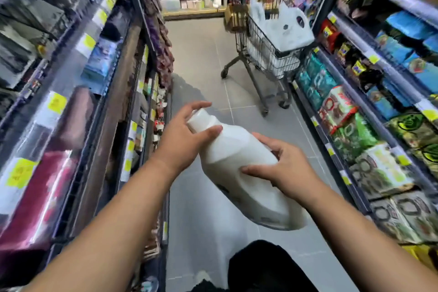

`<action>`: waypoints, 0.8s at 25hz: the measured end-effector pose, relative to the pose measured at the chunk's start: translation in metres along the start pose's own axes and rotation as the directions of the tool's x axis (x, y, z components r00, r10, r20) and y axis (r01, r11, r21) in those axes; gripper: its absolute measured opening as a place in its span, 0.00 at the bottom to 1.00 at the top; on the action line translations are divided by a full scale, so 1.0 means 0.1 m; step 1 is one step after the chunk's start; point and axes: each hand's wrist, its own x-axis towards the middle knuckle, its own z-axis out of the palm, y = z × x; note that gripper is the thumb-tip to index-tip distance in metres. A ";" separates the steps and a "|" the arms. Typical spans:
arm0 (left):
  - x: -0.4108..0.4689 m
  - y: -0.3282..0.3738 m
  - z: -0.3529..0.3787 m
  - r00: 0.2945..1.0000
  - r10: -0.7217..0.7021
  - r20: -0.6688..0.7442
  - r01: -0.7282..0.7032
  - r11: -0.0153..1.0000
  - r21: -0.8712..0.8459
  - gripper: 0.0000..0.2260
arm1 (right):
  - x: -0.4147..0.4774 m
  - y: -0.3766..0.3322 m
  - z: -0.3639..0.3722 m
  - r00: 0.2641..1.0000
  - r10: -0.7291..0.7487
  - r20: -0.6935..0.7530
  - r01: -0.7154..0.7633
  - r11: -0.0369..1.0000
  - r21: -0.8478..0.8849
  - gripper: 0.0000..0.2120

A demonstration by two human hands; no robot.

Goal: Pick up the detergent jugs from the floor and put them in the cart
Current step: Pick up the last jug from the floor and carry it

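White plastic, smooth and unlabelled on the side I can see: that is the jug (239, 168) I hold in both hands above the grey tiled floor (201, 54), well clear of it and tilted with its cap end pointing up the aisle. My left hand (187, 135) grips the neck just below the cap, thumb on the near side and fingers curled over the far side. My right hand (279, 168) clasps the body, fingers spread across the upper face and thumb pressed on the side towards me. Neither hand is slack; both are grasping the jug and carrying its weight between them. The cart (267, 50) stands ahead on the right side of the aisle, well apart from me, close against the right shelves (379, 106). White jugs (289, 28) already sit in its basket, at least two by my count, though blur prevents a firm tally. I judge the task partly done: some jugs are loaded, this one is lifted but not yet delivered. Remaining for this jug, in my estimate, is the walk to the cart and setting it in on top of the others. No further jugs show on the visible floor; whether any lie behind or below my view I cannot tell.
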 end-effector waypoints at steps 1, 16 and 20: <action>0.32 -0.01 0.01 1.000 -0.009 0.025 0.009 1.000 -0.012 0.19 | 0.25 -0.02 -0.07 0.999 0.029 -0.040 -0.027 0.999 0.042 0.31; 4.39 -0.17 0.77 0.991 -0.041 0.126 0.028 0.994 0.105 0.19 | 3.93 -0.15 -1.52 0.987 0.098 -0.130 -0.096 0.995 0.019 0.32; 5.54 -0.32 0.92 0.983 -0.013 0.186 -0.004 0.996 0.089 0.18 | 4.86 -0.20 -1.80 0.979 0.107 -0.172 -0.108 0.994 0.007 0.33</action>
